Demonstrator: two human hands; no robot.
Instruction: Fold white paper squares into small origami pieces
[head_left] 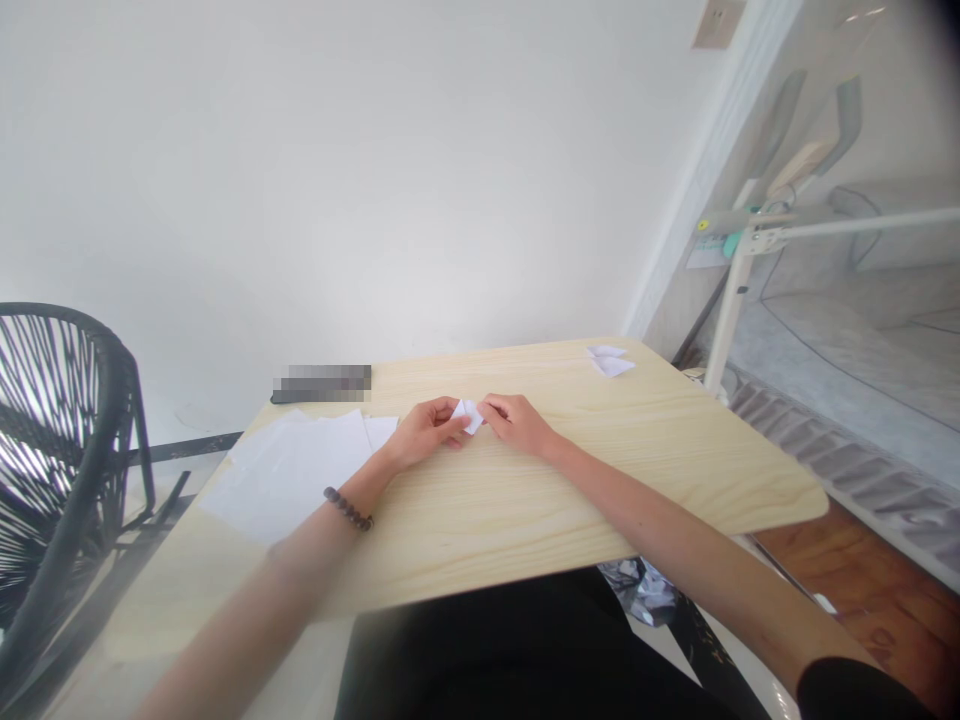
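A small folded piece of white paper (469, 415) is held between my two hands above the middle of the wooden table (525, 520). My left hand (429, 430) pinches its left side between thumb and fingers. At its right edge, my right hand (517, 422) grips it with thumb and fingertips. The finer folds are too small to make out. Left of my hands lie several loose white sheets (292, 470), partly behind my left forearm. Two folded white paper pieces (611, 362) rest near the table's far right corner.
A blurred-out dark object (322, 384) lies at the table's back left, close to the wall. A black woven chair (97, 430) stands at the left. Beyond the table's right side is a white metal frame (731, 310) beside a grey-covered bed (877, 370).
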